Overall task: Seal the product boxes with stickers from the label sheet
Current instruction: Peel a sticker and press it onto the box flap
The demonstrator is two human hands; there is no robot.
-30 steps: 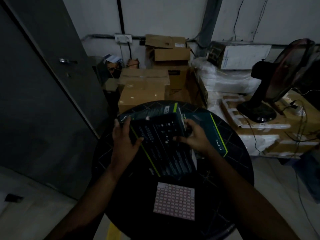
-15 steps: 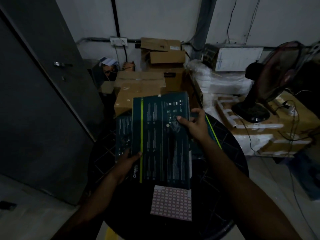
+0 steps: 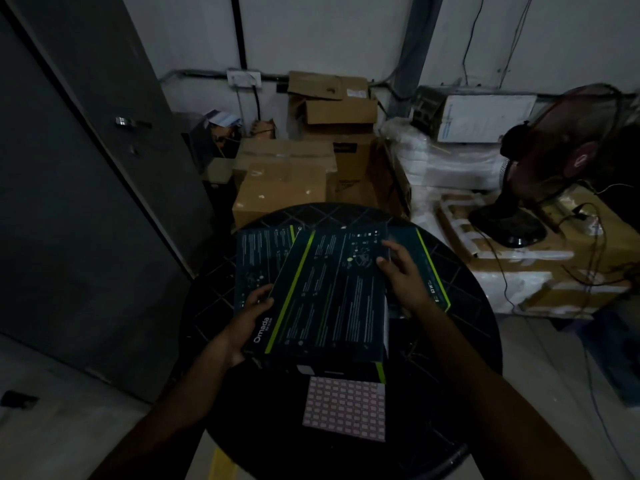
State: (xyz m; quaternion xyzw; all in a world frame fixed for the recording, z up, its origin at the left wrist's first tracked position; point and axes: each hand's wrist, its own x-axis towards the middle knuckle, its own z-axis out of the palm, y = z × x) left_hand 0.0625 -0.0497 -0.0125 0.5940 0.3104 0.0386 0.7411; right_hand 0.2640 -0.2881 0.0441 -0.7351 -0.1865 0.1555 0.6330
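1. A person is standing over a round black table [image 3: 460, 341] in a dim storeroom, with both bare forearms reaching forward into view.
2. The left hand [image 3: 242, 327] is gripping the near left edge of a dark product box [image 3: 329, 299] with a lime green stripe, thumb on top and fingers curled underneath.
3. The right hand [image 3: 403, 271] is lying on the far right part of the same box, fingers loosely bent over its top face and right edge; whether they are gripping it cannot be told.
4. The held box is lying flat, printed face up, and is partly covering a second dark box [image 3: 256, 258] to its left.
5. A third dark box [image 3: 431, 271] is showing beyond the right hand.
6. The label sheet [image 3: 344, 408], a pale grid of small stickers, is lying flat on the table just in front of the held box, nearer the person.
7. Behind the table, brown cardboard cartons [image 3: 284, 178] are sitting stacked against the wall.
8. A pedestal fan [image 3: 554, 161] is standing on wrapped packages to the right.
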